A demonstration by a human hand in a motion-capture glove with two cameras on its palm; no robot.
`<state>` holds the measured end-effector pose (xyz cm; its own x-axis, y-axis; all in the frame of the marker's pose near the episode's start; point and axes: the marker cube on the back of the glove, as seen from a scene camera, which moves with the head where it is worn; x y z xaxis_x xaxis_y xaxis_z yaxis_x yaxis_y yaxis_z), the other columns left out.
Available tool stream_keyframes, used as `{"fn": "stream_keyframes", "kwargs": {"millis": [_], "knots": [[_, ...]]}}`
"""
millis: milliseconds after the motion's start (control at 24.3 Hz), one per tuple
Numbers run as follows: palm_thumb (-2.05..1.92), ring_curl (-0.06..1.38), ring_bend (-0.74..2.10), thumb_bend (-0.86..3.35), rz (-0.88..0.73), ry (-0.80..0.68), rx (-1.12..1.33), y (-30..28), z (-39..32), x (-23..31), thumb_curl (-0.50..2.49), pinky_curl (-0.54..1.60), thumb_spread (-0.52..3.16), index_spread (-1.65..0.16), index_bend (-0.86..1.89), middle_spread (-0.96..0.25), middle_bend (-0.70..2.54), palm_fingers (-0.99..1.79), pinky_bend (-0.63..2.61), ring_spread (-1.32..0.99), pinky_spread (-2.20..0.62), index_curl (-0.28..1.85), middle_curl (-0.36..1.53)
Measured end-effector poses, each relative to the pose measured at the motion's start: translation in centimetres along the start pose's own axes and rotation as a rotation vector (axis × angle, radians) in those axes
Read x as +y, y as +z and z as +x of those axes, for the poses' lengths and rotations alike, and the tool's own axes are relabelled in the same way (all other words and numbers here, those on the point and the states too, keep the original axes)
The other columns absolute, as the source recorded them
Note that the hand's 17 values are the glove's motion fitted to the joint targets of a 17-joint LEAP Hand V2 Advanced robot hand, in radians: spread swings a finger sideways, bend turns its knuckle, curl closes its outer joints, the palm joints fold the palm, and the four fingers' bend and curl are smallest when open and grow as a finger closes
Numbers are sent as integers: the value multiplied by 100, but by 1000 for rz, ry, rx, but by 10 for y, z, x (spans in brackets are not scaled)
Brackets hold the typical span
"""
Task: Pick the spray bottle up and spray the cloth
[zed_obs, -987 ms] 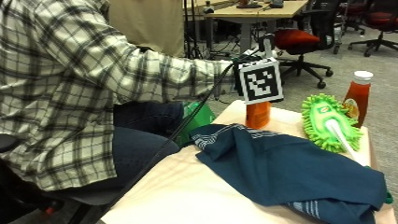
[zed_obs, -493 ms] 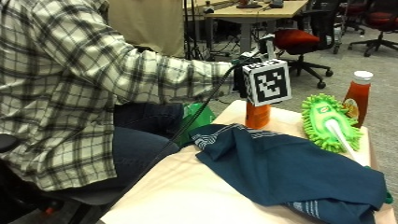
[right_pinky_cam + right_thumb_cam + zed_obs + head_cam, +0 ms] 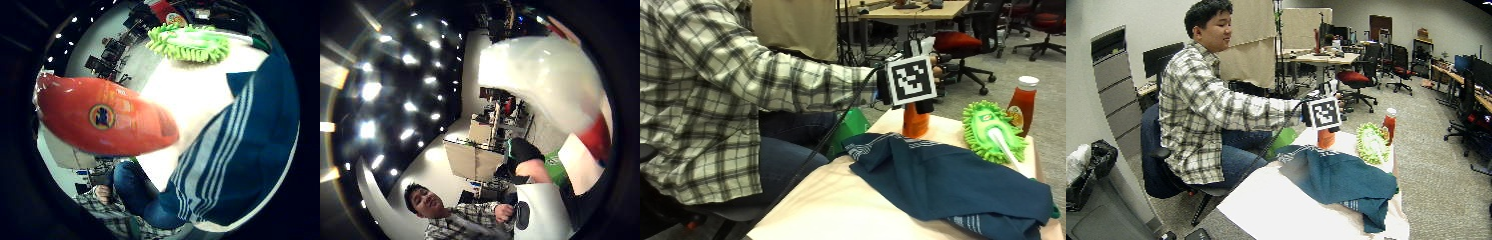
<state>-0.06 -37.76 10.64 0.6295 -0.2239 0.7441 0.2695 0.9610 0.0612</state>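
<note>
An orange spray bottle (image 3: pixel 915 122) stands upright at the table's far end, just beyond the dark blue striped cloth (image 3: pixel 953 185). My gloved right hand (image 3: pixel 935 67) grips its top, fingers curled round the neck; most of the hand is hidden. I cannot tell whether the base rests on the table (image 3: pixel 840 210) or hangs just above it. The little finger side palm view has the orange bottle body (image 3: pixel 100 120) close, over the cloth (image 3: pixel 250 150). Its white spray head (image 3: pixel 540 75) fills part of the thumb side palm view.
A green fluffy duster (image 3: pixel 993 130) lies right of the bottle, with a red sauce bottle (image 3: pixel 1023 102) behind it at the far corner. A green object (image 3: pixel 853 125) sits beside the table by the person's knee. Office chairs and desks stand beyond.
The hand at the bottle's top has shifted slightly, right and then back left and a little up. The orange bottle stays in about the same place.
</note>
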Motion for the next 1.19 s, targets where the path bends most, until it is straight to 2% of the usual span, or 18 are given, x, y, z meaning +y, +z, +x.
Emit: {"fn": "stream_keyframes", "kwargs": {"millis": [123,370,493,658,864,1028,1193], "knots": [[73,34,19,-7,-21,12,143,-22,0,22,64,34,74,-38,15,-13,21,1,18,-5,16,45,37],[71,32,20,-3,-17,35,635,-84,1,89,62,32,87,-38,20,-12,19,6,17,-3,17,43,35],[70,31,19,-2,11,58,826,-119,-4,138,61,31,92,-38,20,-12,19,7,17,-2,17,43,35],[69,30,18,-2,17,82,947,-145,-17,218,60,30,98,-37,22,-12,19,9,17,-1,17,43,35],[71,30,18,0,82,137,1072,-144,-18,333,61,29,104,-36,24,-11,20,11,16,0,18,42,35],[77,29,18,3,30,228,1180,-119,0,440,62,27,109,-34,27,-10,21,16,14,1,17,42,35],[81,28,18,4,-12,281,1163,-75,9,532,63,27,112,-32,30,-9,21,16,14,1,17,43,35]]}}
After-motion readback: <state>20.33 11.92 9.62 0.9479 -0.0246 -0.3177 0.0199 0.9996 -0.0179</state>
